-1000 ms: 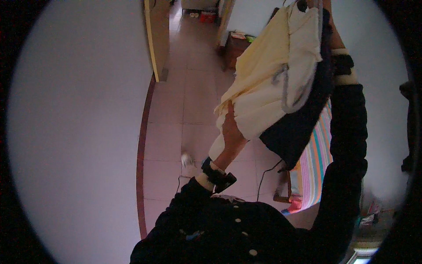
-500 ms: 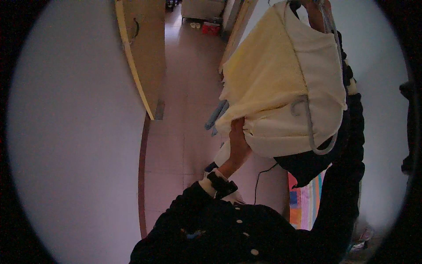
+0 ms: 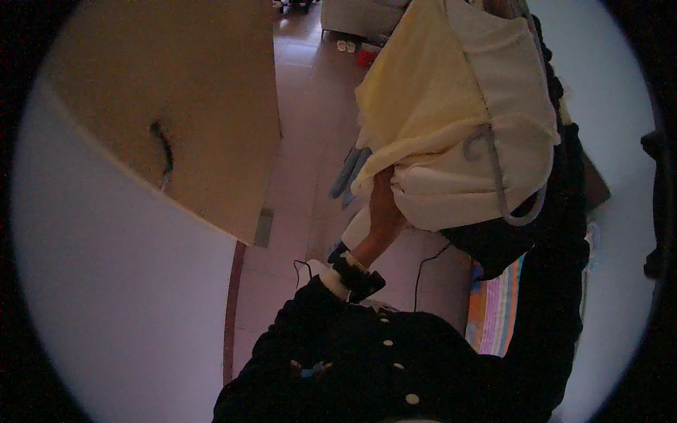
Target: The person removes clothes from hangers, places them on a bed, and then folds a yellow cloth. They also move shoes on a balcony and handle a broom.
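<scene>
— In the air above the tiled floor (image 3: 303, 162), toward the upper right of the view, there's this cream garment (image 3: 444, 106) held up with both arms. How do you reckon it handles?

— Soft and pretty light, I'd bet. It sags and folds all over, no stiffness of its own. Doesn't look fragile either, worst case is creases. The bulk is the annoying bit: a dark garment (image 3: 486, 250) hangs out below its lower edge, and some bluish-grey cloth (image 3: 345, 176) peeks out on the left.

— What's the grip like?

— The left hand (image 3: 386, 201) looks curled round a bunch of cloth at the lower left, folds pulling in right there. Fingertips are buried, so no clue how tight. The right hand (image 3: 504, 7) is up by the top end, mostly cropped off by the edge of the view, so I can't say how far it's closed or on what.

— And the grey hanger (image 3: 499, 183)?

— Lies across the front of the cream cloth, rounded end at the lower edge. Looks smooth, so I'd guess that's the slippery part, and the hook could snag.

— So where would you grab?

— Up top for the weight, plus a palm under the lower folds. Pinch just one layer and the rest might slide.
</scene>
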The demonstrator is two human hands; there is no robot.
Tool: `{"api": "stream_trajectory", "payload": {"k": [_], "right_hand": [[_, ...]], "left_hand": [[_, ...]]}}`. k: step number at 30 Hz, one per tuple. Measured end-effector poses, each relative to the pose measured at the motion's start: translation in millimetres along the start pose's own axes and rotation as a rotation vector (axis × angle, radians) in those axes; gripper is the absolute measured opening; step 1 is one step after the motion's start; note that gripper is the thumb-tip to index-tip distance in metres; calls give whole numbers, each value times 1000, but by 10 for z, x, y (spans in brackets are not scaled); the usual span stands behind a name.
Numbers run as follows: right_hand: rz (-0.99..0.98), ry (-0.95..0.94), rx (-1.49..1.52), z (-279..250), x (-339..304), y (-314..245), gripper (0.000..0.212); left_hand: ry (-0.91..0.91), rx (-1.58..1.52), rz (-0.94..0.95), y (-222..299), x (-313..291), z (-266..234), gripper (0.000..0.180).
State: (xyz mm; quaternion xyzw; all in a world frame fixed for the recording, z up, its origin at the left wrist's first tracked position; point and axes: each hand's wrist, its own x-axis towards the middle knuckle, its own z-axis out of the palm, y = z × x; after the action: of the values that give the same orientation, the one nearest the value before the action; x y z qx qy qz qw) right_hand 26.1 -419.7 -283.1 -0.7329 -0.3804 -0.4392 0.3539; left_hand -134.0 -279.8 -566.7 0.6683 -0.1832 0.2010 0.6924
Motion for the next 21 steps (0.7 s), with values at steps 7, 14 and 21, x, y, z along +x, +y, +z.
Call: {"api": "stream_trajectory", "payload": {"k": [7, 14, 21], "right_hand": [[26, -8, 20, 237, -144, -125, 29], [51, -17, 33, 293, -92, -171, 28], [0, 3, 90, 561, -158, -19, 27]], "left_hand": [[34, -42, -4, -111, -70, -208, 70], [96, -17, -20, -160, -234, -222, 66], [246, -172, -203, -261, -275, -136, 62]]}}
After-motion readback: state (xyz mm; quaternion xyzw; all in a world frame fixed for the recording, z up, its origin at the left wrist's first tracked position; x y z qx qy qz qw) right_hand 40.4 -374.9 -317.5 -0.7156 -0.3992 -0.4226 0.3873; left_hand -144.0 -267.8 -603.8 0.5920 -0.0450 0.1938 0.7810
